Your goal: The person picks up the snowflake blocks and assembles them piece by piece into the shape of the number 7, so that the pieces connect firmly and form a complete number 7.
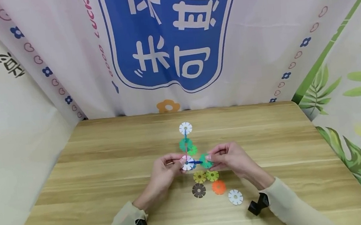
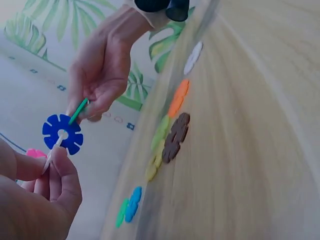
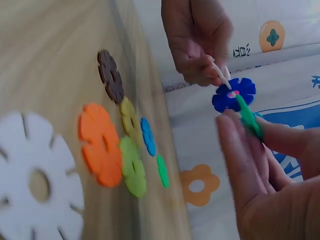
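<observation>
Between finger and thumb, my left hand (image 1: 164,170) pinches a white notched disc (image 1: 186,166) held up over the table. My right hand (image 1: 236,159) pinches a green notched disc (image 1: 206,163). A dark blue disc (image 2: 52,130), seen edge-on in the head view, links the white and green ones by their slots. From the white disc a chain runs away from me: a pink disc (image 2: 36,153), another green disc (image 1: 184,144), a blue one (image 1: 185,135) on edge, and a white disc (image 1: 185,125) at the far end.
Loose on the wooden table (image 1: 86,197) lie a brown disc (image 1: 194,191), an orange disc (image 1: 219,192), a white disc (image 1: 236,202), a yellow disc (image 1: 196,178) and a yellow-green disc (image 1: 213,180). Beyond them are a light blue disc (image 3: 148,136) and a bright green disc (image 3: 162,171). Printed curtains surround the table.
</observation>
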Motion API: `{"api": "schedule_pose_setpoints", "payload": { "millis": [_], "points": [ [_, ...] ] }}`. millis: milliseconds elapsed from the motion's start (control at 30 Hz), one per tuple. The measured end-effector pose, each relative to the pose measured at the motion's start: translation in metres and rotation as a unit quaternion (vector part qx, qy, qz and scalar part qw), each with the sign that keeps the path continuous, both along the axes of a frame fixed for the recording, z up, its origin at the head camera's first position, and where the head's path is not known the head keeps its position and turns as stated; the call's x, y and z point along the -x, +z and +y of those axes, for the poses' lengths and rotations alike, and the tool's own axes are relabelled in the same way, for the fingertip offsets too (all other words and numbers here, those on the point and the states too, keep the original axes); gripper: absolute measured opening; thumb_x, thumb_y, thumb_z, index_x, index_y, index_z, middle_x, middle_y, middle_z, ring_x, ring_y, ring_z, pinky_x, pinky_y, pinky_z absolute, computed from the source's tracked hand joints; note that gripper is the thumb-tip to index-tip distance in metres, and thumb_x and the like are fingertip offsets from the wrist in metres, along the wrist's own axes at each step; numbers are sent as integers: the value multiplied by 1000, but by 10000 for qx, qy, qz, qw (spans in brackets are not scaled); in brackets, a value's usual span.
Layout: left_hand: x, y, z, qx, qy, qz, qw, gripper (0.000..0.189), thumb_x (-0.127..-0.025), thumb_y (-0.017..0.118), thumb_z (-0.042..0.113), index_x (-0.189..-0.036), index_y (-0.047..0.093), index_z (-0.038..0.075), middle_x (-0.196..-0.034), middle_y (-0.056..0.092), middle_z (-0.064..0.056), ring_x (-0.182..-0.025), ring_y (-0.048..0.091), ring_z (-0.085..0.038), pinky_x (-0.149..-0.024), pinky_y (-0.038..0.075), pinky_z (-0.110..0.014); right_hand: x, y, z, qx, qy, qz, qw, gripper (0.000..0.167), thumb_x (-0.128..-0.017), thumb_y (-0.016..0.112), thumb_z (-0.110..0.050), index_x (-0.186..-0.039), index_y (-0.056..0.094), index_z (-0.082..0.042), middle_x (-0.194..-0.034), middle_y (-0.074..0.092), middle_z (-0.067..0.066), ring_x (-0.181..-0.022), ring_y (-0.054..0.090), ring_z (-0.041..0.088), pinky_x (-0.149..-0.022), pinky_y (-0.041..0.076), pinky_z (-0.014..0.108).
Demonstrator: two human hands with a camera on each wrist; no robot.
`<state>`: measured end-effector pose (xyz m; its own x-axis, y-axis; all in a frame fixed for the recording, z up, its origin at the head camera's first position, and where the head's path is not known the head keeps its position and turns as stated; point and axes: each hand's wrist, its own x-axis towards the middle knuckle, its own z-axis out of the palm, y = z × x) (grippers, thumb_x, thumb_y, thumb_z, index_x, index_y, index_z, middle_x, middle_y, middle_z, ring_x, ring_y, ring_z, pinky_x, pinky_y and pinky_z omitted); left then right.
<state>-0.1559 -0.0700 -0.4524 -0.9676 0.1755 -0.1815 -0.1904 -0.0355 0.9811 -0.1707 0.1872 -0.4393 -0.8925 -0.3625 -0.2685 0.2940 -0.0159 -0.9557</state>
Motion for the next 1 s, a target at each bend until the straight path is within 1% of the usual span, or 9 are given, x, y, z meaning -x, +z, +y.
{"api": "schedule_pose_setpoints", "payload": {
  "millis": [67,133,267,433,600,700,800,900,1000],
  "points": [
    [1,0,-1,124,-8,-2,9999,19,-96,69,-2,-114,70,-6,-108,74,-15,-79,69,-17,-82,69,-33,-1,0,3,-155,159,-3,9998,22,-93,74,2,-113,68,12,-90,80,12,-78,80,25,-86,68,47],
    [1,-1,-2,197,-49,-33,9998,19,-96,69,-3,-114,70,-6,-110,75,-16,-78,69,-16,-81,69,-33,-2,-2,5,-214,304,-35,9993,24,-94,72,3,-115,67,14,-90,80,13,-77,80,24,-82,69,43],
    [1,-5,-3,263,-197,35,9995,21,-95,69,-3,-116,69,-8,-111,74,-18,-79,70,-16,-81,69,-34,-4,-6,5,-121,337,-171,9992,20,-95,69,6,-113,66,13,-88,80,12,-73,79,20,-76,70,36],
    [1,-6,-2,253,-352,78,9990,21,-95,69,-3,-115,68,-10,-106,74,-16,-76,70,-16,-78,68,-29,-5,-7,5,-171,361,-89,9992,13,-93,70,7,-105,66,9,-85,77,10,-70,78,19,-73,70,34],
    [-2,-9,-3,196,-508,-27,9985,21,-95,67,-5,-115,67,-12,-107,73,-15,-76,69,-16,-78,68,-29,-5,-6,5,-334,531,25,9980,16,-92,70,7,-105,64,12,-88,75,15,-69,77,21,-71,70,35],
    [-5,-10,-4,29,-476,-207,9986,22,-96,65,-5,-117,65,-12,-109,73,-15,-79,70,-17,-81,69,-30,-5,-7,4,-305,584,31,9978,18,-92,71,6,-106,63,14,-88,74,13,-69,77,22,-71,71,35],
    [-7,-9,-4,-188,-384,-353,9985,23,-97,64,-5,-119,64,-13,-112,73,-16,-82,70,-18,-81,69,-29,-6,-10,2,-144,497,-50,9987,15,-93,71,6,-105,65,11,-86,74,9,-68,76,20,-71,70,33],
    [-7,-8,-3,-233,-299,-395,9985,23,-98,64,-3,-120,63,-12,-112,71,-15,-84,70,-18,-83,69,-31,-7,-13,1,127,415,-97,9990,11,-93,70,6,-103,67,6,-84,75,7,-67,76,18,-70,70,31],
    [-6,-7,-2,-224,-119,-379,9990,22,-99,65,-1,-119,64,-11,-110,70,-13,-86,70,-19,-85,69,-33,-9,-15,-1,526,337,-127,9980,7,-94,70,6,-100,68,4,-83,76,5,-66,76,17,-70,70,30]
  ]
}}
